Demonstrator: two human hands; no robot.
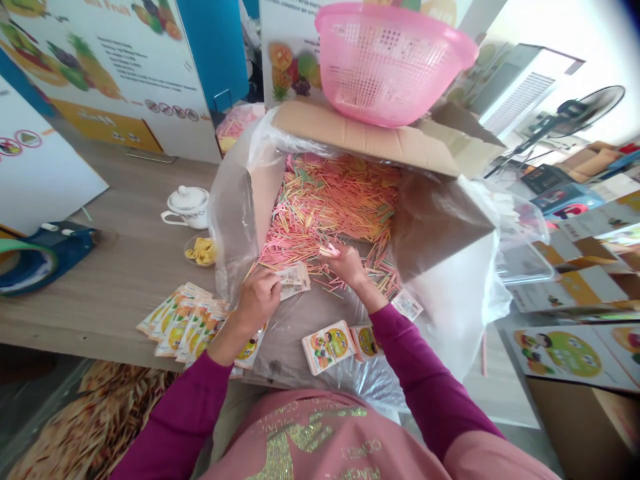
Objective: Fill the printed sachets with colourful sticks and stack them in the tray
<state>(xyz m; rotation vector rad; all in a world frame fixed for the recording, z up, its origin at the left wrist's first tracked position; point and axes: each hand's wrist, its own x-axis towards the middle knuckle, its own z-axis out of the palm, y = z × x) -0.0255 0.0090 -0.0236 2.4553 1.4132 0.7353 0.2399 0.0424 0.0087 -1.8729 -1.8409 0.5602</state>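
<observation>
A cardboard box (425, 227) lined with clear plastic lies with its open side toward me, full of thin pink, yellow and green sticks (340, 193). My right hand (347, 263) is closed around a small bunch of these sticks at the front of the heap. To its left, my left hand (260, 293) pinches a small printed packet (293, 279). Stacked packets with fruit pictures (327, 348) lie in front of my body. More filled-looking packets (187, 323) are fanned out left of my left forearm.
On the box's top flap rests a pink plastic basket (390, 67). A white lidded cup (187, 205) and a small dish of yellow pieces (201, 251) stand left of the box. Farther left is a blue tape dispenser (50, 257). A fan (575, 117) stands at the right.
</observation>
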